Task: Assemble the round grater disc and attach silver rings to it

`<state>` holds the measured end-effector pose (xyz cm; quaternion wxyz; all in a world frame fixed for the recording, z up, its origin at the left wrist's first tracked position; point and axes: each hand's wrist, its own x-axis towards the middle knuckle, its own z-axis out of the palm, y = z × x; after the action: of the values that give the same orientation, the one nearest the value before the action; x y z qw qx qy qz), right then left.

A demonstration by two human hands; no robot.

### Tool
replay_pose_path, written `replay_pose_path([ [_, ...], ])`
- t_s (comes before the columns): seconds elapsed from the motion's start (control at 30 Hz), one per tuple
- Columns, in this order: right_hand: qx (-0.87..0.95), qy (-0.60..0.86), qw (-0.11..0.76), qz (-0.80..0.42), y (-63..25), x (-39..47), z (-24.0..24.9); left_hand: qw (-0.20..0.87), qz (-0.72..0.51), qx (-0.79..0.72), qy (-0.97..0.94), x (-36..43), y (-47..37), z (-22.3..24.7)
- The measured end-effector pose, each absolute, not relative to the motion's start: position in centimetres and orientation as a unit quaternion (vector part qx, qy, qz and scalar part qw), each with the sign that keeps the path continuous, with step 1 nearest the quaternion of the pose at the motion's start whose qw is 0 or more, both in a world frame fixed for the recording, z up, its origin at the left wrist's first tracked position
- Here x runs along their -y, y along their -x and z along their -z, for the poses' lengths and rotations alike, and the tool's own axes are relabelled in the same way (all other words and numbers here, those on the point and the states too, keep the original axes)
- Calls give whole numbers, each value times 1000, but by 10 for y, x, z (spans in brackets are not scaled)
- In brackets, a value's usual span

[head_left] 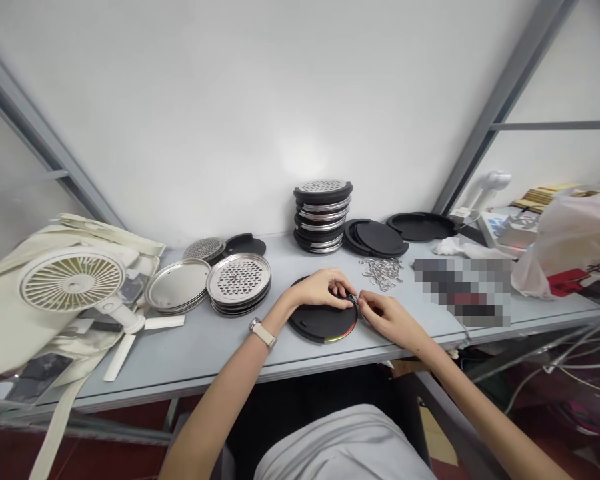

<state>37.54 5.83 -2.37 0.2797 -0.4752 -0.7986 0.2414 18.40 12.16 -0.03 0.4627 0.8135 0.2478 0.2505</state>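
My left hand (326, 289) reaches over a black round disc (325, 323) on the table, fingers closed at its right edge. A small shiny metal wire piece (354, 299) is pinched there between both hands; its exact shape is too small to make out. My right hand (387, 318) closes on it from the right, thumb and fingertips together. The disc lies flat, partly hidden under my left hand, with a shiny coloured reflection along its front rim. Behind my right hand is a loose pile of bent metal wire pieces (383, 272).
A tall stack of black and metal discs (323, 217) stands at the back. Black trays (380, 238) lie right of it. Perforated grater plates (239, 279) and plain metal plates (177, 285) are stacked left. A white fan (75, 280) and a plastic bag (570, 233) flank the table.
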Motion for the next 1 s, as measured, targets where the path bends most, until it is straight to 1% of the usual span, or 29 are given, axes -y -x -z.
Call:
replay_pose_path([
  [0.43, 808, 459, 286, -233, -376, -57, 23, 460, -234, -245, -821, -124, -182, 3],
  [0.67, 797, 456, 311, -245, -374, -56, 23, 464, -229, -243, -820, -122, -182, 0],
  [1.0, 799, 461, 303, -240, -374, -56, 23, 477, -238, -224, -816, -125, -183, 3],
])
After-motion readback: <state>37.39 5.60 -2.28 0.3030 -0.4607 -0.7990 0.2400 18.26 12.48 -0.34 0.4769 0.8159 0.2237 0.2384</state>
